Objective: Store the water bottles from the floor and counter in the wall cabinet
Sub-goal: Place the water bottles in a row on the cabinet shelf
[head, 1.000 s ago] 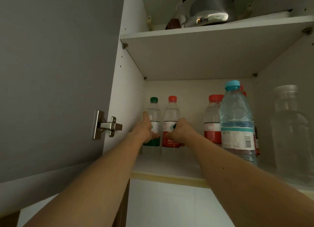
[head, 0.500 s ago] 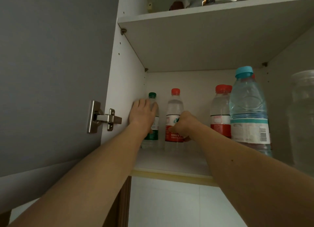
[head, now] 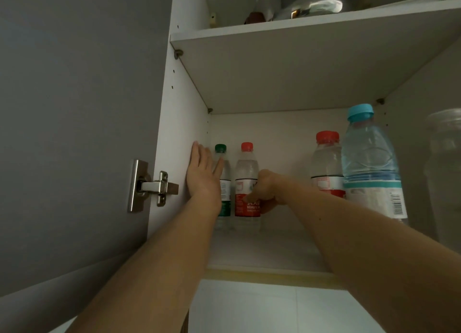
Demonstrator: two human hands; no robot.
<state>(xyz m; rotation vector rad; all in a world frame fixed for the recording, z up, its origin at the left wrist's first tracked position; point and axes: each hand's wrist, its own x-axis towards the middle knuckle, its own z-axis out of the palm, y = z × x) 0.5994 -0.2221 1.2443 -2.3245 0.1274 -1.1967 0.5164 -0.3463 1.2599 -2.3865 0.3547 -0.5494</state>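
On the lower shelf [head: 262,248] of the wall cabinet [head: 184,123], both your arms reach in toward the back left corner. Your left hand [head: 203,175] is flat, fingers straight and together, thumb spread; it lies along the left cabinet wall in front of the green-capped bottle [head: 222,183], and whether the thumb touches that bottle you cannot tell. Your right hand [head: 265,190] curls its fingers round the red-capped bottle [head: 245,180] at label height, gripping it from the right. Both bottles stand upright, just beside each other, against the back wall.

To the right, well apart from these, stand a second red-capped bottle [head: 325,163] and, nearer the front edge, a large blue-capped bottle [head: 369,165]; open shelf floor lies between the two groups. A clear jar [head: 444,170] blurs at the far right. The door hinge [head: 149,185] sits left of your left hand.

The held bottle's red label shows white letters beginning "NONGFU"; the rest is hidden. The large bottle's label carries a barcode.
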